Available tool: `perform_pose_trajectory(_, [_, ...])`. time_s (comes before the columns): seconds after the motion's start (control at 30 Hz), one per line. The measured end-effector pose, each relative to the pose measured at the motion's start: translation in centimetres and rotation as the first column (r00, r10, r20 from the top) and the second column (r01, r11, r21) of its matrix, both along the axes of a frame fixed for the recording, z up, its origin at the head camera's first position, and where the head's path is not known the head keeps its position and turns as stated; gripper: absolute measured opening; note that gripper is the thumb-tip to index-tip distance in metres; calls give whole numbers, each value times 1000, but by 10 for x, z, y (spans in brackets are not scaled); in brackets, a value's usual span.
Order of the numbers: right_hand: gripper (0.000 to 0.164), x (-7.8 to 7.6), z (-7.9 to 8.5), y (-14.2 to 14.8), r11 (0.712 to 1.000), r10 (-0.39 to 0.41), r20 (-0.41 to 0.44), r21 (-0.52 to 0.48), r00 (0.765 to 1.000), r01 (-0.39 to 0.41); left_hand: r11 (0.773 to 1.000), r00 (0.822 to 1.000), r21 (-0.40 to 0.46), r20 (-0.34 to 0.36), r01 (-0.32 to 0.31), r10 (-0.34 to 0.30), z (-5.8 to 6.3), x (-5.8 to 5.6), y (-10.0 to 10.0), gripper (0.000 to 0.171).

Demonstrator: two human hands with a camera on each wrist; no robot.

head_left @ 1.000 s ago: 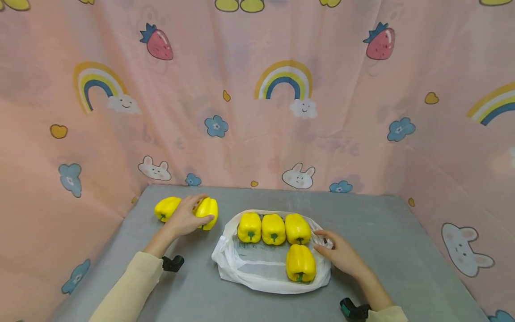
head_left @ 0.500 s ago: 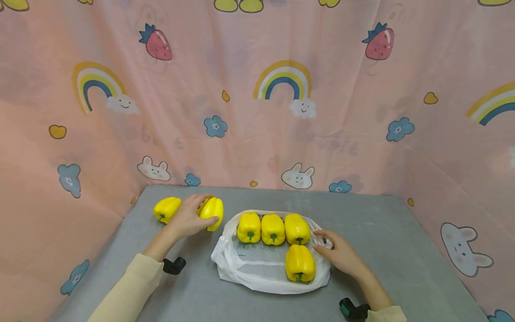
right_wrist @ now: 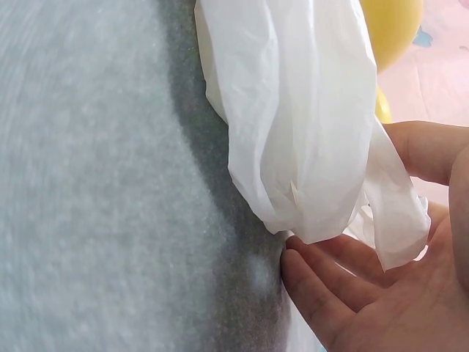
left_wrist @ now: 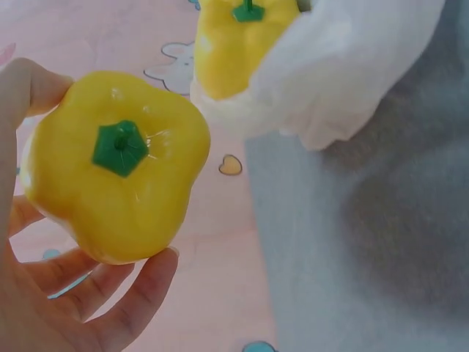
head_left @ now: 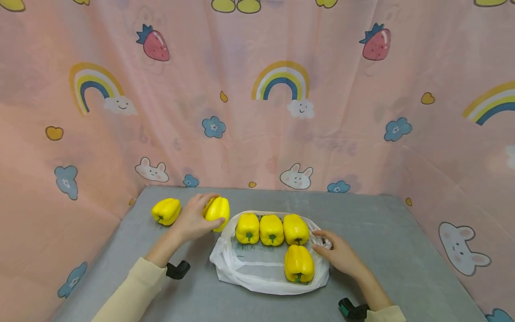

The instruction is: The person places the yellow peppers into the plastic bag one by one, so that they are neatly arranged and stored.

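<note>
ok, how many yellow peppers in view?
6 visible: one pepper at far left on the table, one held in the left hand, three peppers along the back of the white bag, one front right inside it. Bag folds could hide more.

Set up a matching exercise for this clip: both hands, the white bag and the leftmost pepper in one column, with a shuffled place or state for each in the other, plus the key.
Things
1. Left hand
2. Right hand
3. White bag
4. Leftmost pepper

Places and states
A. Has four yellow peppers in it
B. On the grey table, outside the bag
C. Grips a yellow pepper between thumb and fingers
D. At the bag's right-hand edge, with no pepper in its grasp

Right pairs: 1-C, 2-D, 3-A, 4-B
</note>
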State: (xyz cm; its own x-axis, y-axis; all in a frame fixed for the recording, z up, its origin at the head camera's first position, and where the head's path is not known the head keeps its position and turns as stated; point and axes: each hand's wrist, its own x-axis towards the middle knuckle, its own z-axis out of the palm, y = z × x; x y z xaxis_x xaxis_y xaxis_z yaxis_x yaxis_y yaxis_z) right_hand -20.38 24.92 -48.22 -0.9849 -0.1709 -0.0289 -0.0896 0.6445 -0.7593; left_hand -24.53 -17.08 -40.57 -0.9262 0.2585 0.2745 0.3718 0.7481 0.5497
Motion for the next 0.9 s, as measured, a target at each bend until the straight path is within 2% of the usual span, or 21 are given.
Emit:
perform_pose_trajectory(0.33, [49, -1, 0, 0, 1000, 9, -6, 6, 1000, -9, 998, 999, 39, -23, 47, -46, 1, 6, 16, 66])
perform_pose_trajectory(0.6, [49, -1, -1, -1, 1000, 8, 8, -16, 1000, -8, 994, 996, 73, 18, 80, -82, 0, 15, 30, 67])
perform_pose_trajectory(0.9, [49, -1, 1, -1, 1000, 2, 14, 7, 1000, -2, 988, 994, 123, 41, 98, -104, -5, 23, 45, 67])
